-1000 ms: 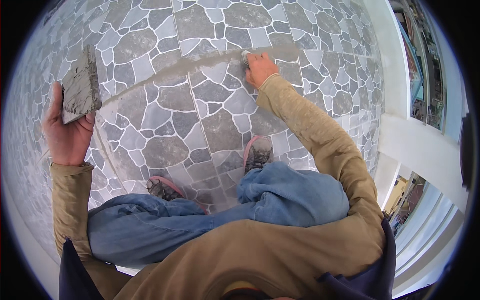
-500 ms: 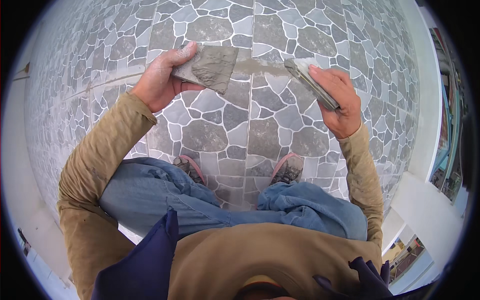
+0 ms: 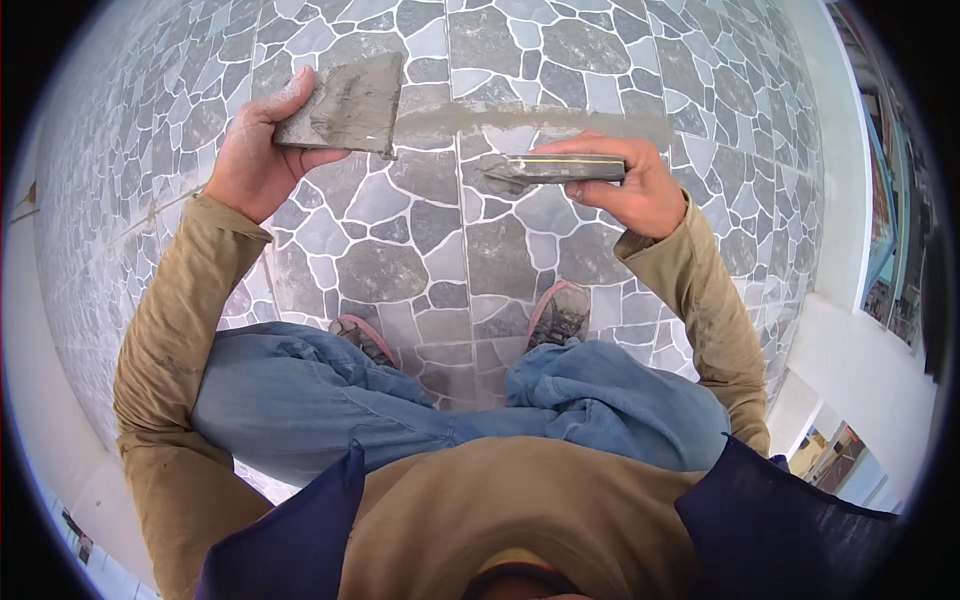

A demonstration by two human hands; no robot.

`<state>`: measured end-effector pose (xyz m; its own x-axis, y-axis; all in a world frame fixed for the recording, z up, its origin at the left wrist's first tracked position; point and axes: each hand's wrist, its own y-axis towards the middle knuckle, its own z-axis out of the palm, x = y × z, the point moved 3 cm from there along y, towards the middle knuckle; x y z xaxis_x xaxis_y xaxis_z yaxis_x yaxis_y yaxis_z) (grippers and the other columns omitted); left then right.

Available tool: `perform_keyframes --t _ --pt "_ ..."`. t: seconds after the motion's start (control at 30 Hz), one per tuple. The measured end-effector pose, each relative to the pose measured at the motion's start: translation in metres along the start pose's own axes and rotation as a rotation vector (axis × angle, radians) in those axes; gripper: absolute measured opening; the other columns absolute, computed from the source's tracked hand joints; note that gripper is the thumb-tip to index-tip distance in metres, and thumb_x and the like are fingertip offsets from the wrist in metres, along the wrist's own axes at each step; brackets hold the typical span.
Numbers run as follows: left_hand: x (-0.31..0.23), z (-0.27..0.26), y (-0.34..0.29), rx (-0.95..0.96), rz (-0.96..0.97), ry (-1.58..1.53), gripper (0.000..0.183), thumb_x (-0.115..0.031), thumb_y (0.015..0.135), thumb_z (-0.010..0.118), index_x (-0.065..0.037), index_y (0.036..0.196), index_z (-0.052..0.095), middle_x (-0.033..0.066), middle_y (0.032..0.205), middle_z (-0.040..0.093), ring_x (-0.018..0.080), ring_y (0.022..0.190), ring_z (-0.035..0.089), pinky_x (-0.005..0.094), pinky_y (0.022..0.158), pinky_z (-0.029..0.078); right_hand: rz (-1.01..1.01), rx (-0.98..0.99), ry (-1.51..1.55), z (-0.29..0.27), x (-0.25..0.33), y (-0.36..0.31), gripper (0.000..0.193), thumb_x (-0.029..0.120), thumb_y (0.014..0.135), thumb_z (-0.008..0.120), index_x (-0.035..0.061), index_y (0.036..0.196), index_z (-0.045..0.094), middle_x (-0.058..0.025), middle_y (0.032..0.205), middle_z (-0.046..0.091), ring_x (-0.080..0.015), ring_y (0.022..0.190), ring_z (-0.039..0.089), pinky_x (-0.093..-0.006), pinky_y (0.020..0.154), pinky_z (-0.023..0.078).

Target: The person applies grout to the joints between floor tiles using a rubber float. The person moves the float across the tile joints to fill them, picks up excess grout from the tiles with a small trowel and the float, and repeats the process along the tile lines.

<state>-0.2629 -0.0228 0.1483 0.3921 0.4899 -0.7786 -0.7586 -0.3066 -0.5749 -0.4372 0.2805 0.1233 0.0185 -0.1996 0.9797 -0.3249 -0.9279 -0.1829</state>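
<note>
My left hand (image 3: 255, 150) grips a flat, squarish grey plate (image 3: 318, 130) by its near-left edge, thumb on top and fingers beneath. Wet grey mortar (image 3: 360, 92) is spread over the plate's upper face. In my right hand (image 3: 645, 195) is a flat, dark slab-like spreader (image 3: 575, 168) with a yellow line along its edge, pinched between thumb and fingers. A lump of mortar (image 3: 503, 175) clings to its left end, which points toward the plate. Just beyond the spreader, a band of grey mortar (image 3: 480, 120) runs across a joint in the floor.
The stone-patterned tile floor (image 3: 400, 270) spreads all around. My shoes (image 3: 560, 315) are planted close below my hands. A white ledge (image 3: 845, 180) borders the right side, with assorted items (image 3: 885, 220) beyond it. A pale wall (image 3: 30, 300) curves along the left.
Both hands have shifted left in the view. My right hand has turned the spreader from a steep slant to nearly level, and its mortar-laden end now shows.
</note>
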Motion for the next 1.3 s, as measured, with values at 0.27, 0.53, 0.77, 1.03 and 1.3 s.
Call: perform_keyframes --t 0.27,0.53,0.77,1.03,1.3 --pt "0.002 -0.035 -0.004 0.005 0.054 -0.060 0.045 -0.029 0.107 0.040 0.008 0.131 0.050 0.0201 0.122 0.064 0.0277 0.102 0.070 0.0342 0.078 0.065 0.309 -0.956 0.162 -0.250 -0.156 -0.104 0.032 0.012 0.082 0.068 0.0005 0.112 0.069 -0.0102 0.098 0.072 -0.0252 0.089 0.071 -0.0415 0.072 0.060" --pt "-0.047 -0.090 -0.054 0.090 0.351 -0.214 0.042 -0.016 0.107 0.038 -0.003 0.146 0.041 0.0197 0.148 0.042 0.0307 0.131 0.050 0.0408 0.106 0.050 0.371 -0.741 -0.973 -0.288 -0.241 -0.102 0.051 0.012 0.079 0.065 0.0167 0.130 0.064 -0.0104 0.128 0.065 -0.0340 0.108 0.065 -0.0412 0.095 0.052" --pt "-0.046 -0.096 -0.071 0.241 0.298 -0.560 0.042 -0.014 0.107 0.039 -0.003 0.147 0.039 0.0224 0.151 0.037 0.0336 0.136 0.044 0.0434 0.109 0.047 0.296 -0.534 -1.178 -0.253 -0.242 -0.139 0.057 0.004 0.078 0.062 0.0171 0.134 0.060 -0.0162 0.124 0.065 -0.0364 0.116 0.061 -0.0424 0.100 0.049" --pt "-0.043 -0.145 -0.039 0.115 0.350 -0.450 0.044 -0.012 0.105 0.042 0.005 0.145 0.036 0.0239 0.149 0.039 0.0373 0.136 0.043 0.0464 0.111 0.045 0.769 -0.722 -1.190 -0.273 -0.232 -0.076 0.037 0.023 0.084 0.059 0.0097 0.117 0.066 -0.0206 0.104 0.070 -0.0422 0.098 0.065 -0.0493 0.087 0.053" --pt "-0.044 -0.159 -0.049 0.076 0.390 -0.409 0.045 -0.013 0.104 0.042 0.005 0.145 0.036 0.0231 0.150 0.039 0.0375 0.137 0.042 0.0476 0.110 0.047 0.510 -0.553 -1.159 -0.144 -0.188 -0.031 0.038 0.015 0.080 0.062 0.0154 0.118 0.068 -0.0149 0.109 0.070 -0.0387 0.109 0.060 -0.0464 0.089 0.054"
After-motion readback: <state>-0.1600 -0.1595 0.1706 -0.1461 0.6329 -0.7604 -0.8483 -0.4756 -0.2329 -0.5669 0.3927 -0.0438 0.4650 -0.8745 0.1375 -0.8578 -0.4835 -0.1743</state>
